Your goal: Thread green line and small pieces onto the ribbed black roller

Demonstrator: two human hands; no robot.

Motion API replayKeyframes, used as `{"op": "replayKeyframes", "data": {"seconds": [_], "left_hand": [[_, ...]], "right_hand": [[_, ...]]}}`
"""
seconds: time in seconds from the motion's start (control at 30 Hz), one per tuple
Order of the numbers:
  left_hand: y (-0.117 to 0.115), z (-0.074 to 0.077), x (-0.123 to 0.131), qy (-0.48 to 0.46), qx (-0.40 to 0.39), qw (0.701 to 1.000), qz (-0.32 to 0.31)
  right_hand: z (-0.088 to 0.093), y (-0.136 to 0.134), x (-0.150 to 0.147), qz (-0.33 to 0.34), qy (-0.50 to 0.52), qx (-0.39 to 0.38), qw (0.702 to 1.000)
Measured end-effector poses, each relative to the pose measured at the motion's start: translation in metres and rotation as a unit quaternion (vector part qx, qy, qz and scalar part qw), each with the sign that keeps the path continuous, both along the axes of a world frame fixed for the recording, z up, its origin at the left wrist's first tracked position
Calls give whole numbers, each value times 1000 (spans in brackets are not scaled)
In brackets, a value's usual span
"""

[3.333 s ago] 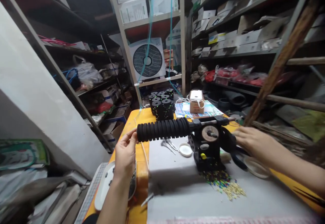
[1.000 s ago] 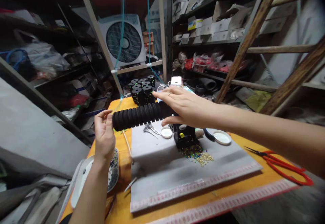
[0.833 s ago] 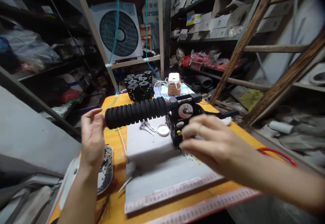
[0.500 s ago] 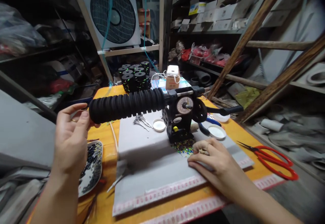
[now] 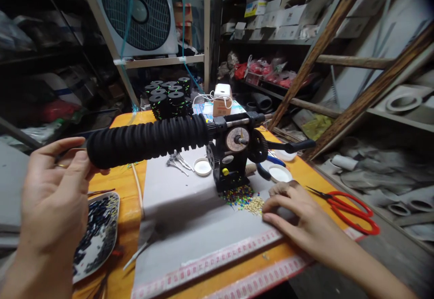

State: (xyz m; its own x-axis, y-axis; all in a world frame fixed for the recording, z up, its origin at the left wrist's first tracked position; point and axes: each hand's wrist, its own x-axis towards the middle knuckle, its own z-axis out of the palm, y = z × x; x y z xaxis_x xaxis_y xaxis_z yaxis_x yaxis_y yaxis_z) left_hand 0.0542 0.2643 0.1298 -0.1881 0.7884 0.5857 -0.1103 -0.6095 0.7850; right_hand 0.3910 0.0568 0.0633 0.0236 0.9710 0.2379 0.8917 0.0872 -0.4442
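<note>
A long black ribbed roll (image 5: 149,138) sticks out leftward from a black hand-crank winder (image 5: 232,154) with a round dial. At the roll's free left end, my left hand (image 5: 59,190) is closed, thumb and fingers gripping it. Something thin and dark shows between those fingers, too small to make out. Beside a small pile of gold beads (image 5: 255,205), my right hand (image 5: 296,206) is low over the board, its thumb and fingertips drawn together. What they pinch, if anything, is hidden. Coloured beads (image 5: 235,195) lie scattered at the winder's foot.
A grey-covered board (image 5: 190,235) with a pink ruler strip lies on the yellow table. Red-handled scissors (image 5: 349,211) lie right, a tray of dark small parts (image 5: 98,235) left. White lids (image 5: 202,166) and black spools (image 5: 169,98) stand behind. A wooden ladder (image 5: 315,46) leans at right.
The whole view has shifted, so most things appear farther left. My left hand and the roll's free end shift left most. My right hand moves off the gold beads, which now show as a pile.
</note>
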Motion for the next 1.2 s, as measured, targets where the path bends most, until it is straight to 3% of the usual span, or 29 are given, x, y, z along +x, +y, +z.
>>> {"op": "replayKeyframes", "data": {"seconds": [0.33,0.47,0.53,0.63,0.77,0.87,1.0,1.2], "left_hand": [[1,-1,2,-6,-1,1000,1],[-3,-1,5,-16,-10,1000,17],[-5,-1,7,-27,-26,999,4],[-9,0,11,-59,-66,994,-56],[-11,1,13,-98,-98,985,-101],[-12,1,11,-98,-105,984,-110],[-12,0,9,-85,-111,983,-119],[-11,-2,8,-70,-107,986,-110]], "right_hand": [[-5,-2,-11,-2,1,57,998],[1,0,-12,26,-22,127,991],[14,5,-15,45,-32,178,983],[47,21,-27,71,-54,265,960],[103,59,-51,92,-92,368,921],[129,90,-66,106,-104,420,895],[133,112,-73,127,-125,431,885],[129,113,-73,136,-155,430,879]]}}
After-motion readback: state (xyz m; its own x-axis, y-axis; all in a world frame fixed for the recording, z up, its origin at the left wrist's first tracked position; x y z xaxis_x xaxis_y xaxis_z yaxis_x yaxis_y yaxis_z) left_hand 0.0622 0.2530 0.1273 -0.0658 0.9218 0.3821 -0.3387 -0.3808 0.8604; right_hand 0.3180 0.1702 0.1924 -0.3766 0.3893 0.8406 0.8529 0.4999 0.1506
